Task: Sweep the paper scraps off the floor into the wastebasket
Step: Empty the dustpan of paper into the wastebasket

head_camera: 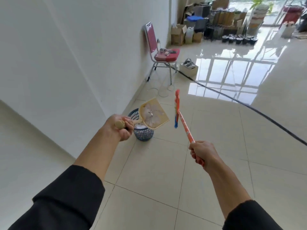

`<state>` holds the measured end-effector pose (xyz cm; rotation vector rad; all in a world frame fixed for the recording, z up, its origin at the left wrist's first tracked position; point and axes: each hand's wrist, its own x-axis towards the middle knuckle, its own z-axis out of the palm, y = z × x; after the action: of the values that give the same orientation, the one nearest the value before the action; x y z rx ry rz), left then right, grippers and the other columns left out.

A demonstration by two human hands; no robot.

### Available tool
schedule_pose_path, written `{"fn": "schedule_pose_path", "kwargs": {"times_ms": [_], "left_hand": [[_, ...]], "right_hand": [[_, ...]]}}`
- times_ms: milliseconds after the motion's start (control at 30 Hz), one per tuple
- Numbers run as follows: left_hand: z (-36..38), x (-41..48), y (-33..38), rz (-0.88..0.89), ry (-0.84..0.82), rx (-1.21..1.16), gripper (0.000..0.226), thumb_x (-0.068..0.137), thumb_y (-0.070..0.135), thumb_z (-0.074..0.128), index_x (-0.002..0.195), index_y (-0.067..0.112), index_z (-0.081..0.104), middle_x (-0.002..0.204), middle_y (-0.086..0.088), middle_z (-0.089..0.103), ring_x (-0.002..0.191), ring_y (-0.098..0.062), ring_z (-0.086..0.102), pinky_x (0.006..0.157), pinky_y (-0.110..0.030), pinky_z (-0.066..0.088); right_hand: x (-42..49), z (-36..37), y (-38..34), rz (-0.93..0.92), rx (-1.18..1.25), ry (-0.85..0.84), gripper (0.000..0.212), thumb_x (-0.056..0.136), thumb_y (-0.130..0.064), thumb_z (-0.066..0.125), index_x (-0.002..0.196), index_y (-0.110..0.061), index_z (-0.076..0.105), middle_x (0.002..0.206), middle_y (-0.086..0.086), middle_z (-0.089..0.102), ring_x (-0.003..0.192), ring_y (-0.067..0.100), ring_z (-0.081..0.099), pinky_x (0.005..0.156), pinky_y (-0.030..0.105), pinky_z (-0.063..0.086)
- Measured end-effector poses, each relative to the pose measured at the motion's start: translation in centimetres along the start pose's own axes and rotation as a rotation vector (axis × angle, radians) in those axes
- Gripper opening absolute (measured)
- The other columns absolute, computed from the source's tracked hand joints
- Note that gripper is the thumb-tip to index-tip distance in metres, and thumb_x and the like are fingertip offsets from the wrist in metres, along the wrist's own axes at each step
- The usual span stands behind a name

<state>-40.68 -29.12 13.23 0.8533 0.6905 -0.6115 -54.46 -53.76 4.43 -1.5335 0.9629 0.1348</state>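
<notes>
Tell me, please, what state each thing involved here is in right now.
dustpan: lifted above the wastebasket, loaded with paper scraps
wastebasket: upright on the floor, paper inside
broom: raised off the floor
left hand: grips the dustpan handle
right hand: grips the broom handle
chair: upright, items on its seat

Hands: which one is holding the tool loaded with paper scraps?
The left hand: its tan dustpan holds white scraps above the blue wastebasket. The right hand grips the orange broom.

The wastebasket point(142, 130) stands on the floor point(166, 163) beside the wall point(66, 63). The dustpan point(153, 114), with paper scraps point(150, 113) in it, hangs above the basket. The broom point(178, 113) is right of it. A chair point(159, 52) stands behind.
</notes>
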Motion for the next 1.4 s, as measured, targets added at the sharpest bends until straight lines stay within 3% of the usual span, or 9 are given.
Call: {"fn": "schedule_pose_path", "kwargs": {"times_ms": [200, 500, 667, 767, 867, 1067, 1300, 1400], "left_hand": [[-0.8, 3.7, 4.4, 0.045, 0.057, 0.090, 0.022, 0.104, 0.009, 0.037, 0.083, 0.007, 0.044, 0.044, 0.002, 0.041, 0.026, -0.004, 0.039, 0.025, -0.015, 0.030], [-2.0, 13.1, 7.1, 0.161, 0.303, 0.749, 0.015, 0.096, 0.004, 0.046, 0.084, 0.009, 0.054, 0.053, 0.000, 0.051, 0.035, -0.006, 0.044, 0.034, -0.014, 0.034], [-2.6, 16.0, 7.3, 0.270, 0.356, 1.174, 0.022, 0.092, 0.007, 0.049, 0.112, 0.002, 0.057, 0.080, -0.010, 0.060, 0.059, -0.018, 0.058, 0.049, -0.024, 0.043], [-2.8, 16.6, 7.4, 0.299, 0.351, 1.385, 0.026, 0.092, 0.009, 0.048, 0.118, 0.006, 0.049, 0.083, -0.010, 0.060, 0.071, -0.023, 0.063, 0.049, -0.026, 0.044], [-3.0, 17.1, 7.9, 0.323, 0.341, 1.494, 0.035, 0.093, 0.010, 0.047, 0.127, 0.002, 0.050, 0.081, -0.009, 0.061, 0.069, -0.021, 0.063, 0.045, -0.025, 0.042], [-2.5, 16.7, 9.1, 0.373, 0.345, 1.600, 0.031, 0.096, 0.011, 0.046, 0.125, 0.001, 0.051, 0.079, -0.008, 0.061, 0.065, -0.019, 0.061, 0.047, -0.026, 0.042], [2.1, 15.2, 10.2, 0.426, 0.258, 1.373, 0.017, 0.099, 0.006, 0.045, 0.113, -0.002, 0.050, 0.083, -0.012, 0.058, 0.063, -0.017, 0.055, 0.043, -0.025, 0.041], [5.5, 15.0, 9.6, 0.399, 0.177, 1.265, 0.024, 0.097, 0.002, 0.044, 0.116, -0.008, 0.054, 0.081, -0.013, 0.058, 0.061, -0.015, 0.053, 0.039, -0.022, 0.039]], "right_hand": [[3.2, 4.8, -4.1, -0.030, -0.052, -0.067, 0.011, 0.091, -0.001, 0.056, 0.094, -0.001, 0.067, 0.066, 0.009, 0.055, 0.049, 0.014, 0.045, 0.043, 0.026, 0.039], [7.0, 11.6, -7.1, -0.024, -0.128, -0.057, 0.014, 0.092, -0.007, 0.055, 0.093, -0.003, 0.069, 0.066, 0.007, 0.058, 0.050, 0.015, 0.048, 0.044, 0.027, 0.043], [8.0, 13.8, -7.6, 0.002, -0.124, -0.035, 0.012, 0.091, -0.007, 0.056, 0.091, -0.004, 0.068, 0.069, 0.009, 0.058, 0.054, 0.016, 0.050, 0.051, 0.029, 0.045], [8.1, 14.7, -7.9, 0.006, -0.113, -0.021, 0.012, 0.092, -0.007, 0.056, 0.090, -0.005, 0.067, 0.069, 0.009, 0.058, 0.054, 0.016, 0.049, 0.051, 0.029, 0.044], [8.1, 15.3, -8.2, 0.003, -0.102, -0.009, 0.010, 0.092, -0.006, 0.056, 0.088, -0.007, 0.066, 0.070, 0.009, 0.058, 0.056, 0.016, 0.049, 0.052, 0.029, 0.045], [8.1, 16.0, -8.3, -0.024, -0.089, 0.024, 0.013, 0.092, -0.007, 0.055, 0.091, -0.006, 0.067, 0.069, 0.008, 0.057, 0.054, 0.016, 0.050, 0.049, 0.028, 0.045], [7.7, 14.9, -8.5, 0.006, -0.020, 0.053, 0.015, 0.091, -0.006, 0.053, 0.093, -0.002, 0.068, 0.068, 0.008, 0.055, 0.051, 0.016, 0.047, 0.043, 0.027, 0.039], [6.9, 12.6, -7.6, 0.033, 0.034, 0.073, 0.016, 0.090, -0.006, 0.054, 0.095, -0.004, 0.068, 0.068, 0.007, 0.055, 0.051, 0.015, 0.047, 0.042, 0.026, 0.039]]}}
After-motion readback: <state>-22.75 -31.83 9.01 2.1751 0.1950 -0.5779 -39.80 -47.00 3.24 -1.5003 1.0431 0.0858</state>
